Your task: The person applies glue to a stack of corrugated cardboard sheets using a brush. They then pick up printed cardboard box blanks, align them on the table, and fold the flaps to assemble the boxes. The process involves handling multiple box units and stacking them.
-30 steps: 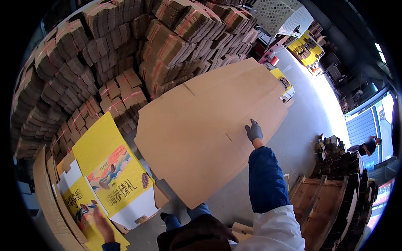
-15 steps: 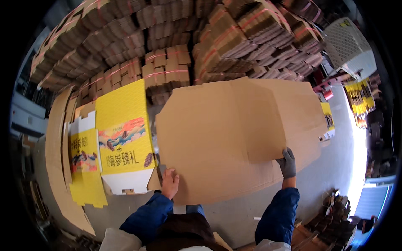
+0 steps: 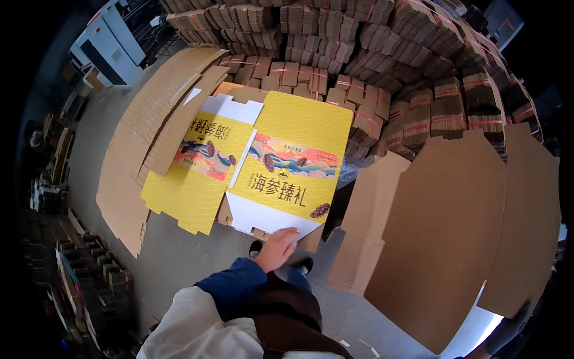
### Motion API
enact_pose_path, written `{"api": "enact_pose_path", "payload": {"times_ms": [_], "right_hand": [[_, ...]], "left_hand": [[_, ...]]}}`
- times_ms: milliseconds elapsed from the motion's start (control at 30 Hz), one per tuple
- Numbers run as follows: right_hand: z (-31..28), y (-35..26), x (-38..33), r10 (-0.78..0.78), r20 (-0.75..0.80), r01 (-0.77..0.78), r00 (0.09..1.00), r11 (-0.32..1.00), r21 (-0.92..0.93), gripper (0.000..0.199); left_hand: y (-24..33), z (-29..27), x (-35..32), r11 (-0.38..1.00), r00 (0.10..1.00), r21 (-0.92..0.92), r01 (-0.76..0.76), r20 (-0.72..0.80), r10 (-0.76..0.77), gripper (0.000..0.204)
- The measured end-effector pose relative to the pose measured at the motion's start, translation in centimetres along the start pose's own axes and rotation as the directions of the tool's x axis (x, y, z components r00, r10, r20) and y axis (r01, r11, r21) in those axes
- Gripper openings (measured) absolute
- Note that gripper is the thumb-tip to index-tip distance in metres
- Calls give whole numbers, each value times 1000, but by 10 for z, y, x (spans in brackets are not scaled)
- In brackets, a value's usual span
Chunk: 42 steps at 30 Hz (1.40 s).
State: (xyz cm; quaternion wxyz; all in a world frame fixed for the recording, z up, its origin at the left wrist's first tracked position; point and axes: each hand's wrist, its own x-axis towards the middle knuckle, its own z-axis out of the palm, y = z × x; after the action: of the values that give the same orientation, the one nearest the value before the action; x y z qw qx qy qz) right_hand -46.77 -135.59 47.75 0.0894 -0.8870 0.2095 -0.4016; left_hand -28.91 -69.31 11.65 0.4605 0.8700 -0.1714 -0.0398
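My bare left hand [image 3: 277, 248] reaches over the white flap at the near edge of a yellow printed cardboard box blank [image 3: 305, 122]. Its fingers are stretched out and touch the flap, with nothing visibly gripped. At the lower right, my gloved right hand [image 3: 521, 316] is dim and partly lost near the picture's rim. It grips the near edge of a large plain brown cardboard sheet [image 3: 442, 233], which stands tilted and creased into panels. A second yellow printed blank [image 3: 179, 194] lies left of the first, overlapping brown cardboard.
Long brown corrugated sheets [image 3: 134, 143] lie at the left. Strapped bundles of folded cardboard [image 3: 317, 36] are stacked along the back. A white cabinet [image 3: 110, 45] stands at the far left, and cardboard piles [image 3: 95, 275] lie at the lower left.
The view has turned left. The brown sheet has swung away to the right in my right hand. My left hand has left that sheet and moved onto the yellow blank's white flap.
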Motion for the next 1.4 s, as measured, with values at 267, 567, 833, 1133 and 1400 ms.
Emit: {"api": "enact_pose_path", "payload": {"times_ms": [267,567,833,1133,1400], "right_hand": [[181,-394,-151,-317,159,281,935,935,215,28],[415,-588,-380,-587,595,393,549,810,436,46],[611,-572,-265,-784,461,523,415,620,584,42],[714,-644,-194,-839,544,552,-23,443,707,27],[739,-666,-209,-896,443,297,18,428,854,22]], "left_hand": [[-131,-135,-138,794,533,-279,540,-617,-579,22],[-118,-115,-63,290,813,-950,117,-76,-577,42],[-158,-75,-21,119,612,-986,115,-24,-790,27],[-128,-122,-19,522,545,-713,468,-232,-806,19],[-148,-156,-2,826,759,-17,563,-383,-526,41]]}}
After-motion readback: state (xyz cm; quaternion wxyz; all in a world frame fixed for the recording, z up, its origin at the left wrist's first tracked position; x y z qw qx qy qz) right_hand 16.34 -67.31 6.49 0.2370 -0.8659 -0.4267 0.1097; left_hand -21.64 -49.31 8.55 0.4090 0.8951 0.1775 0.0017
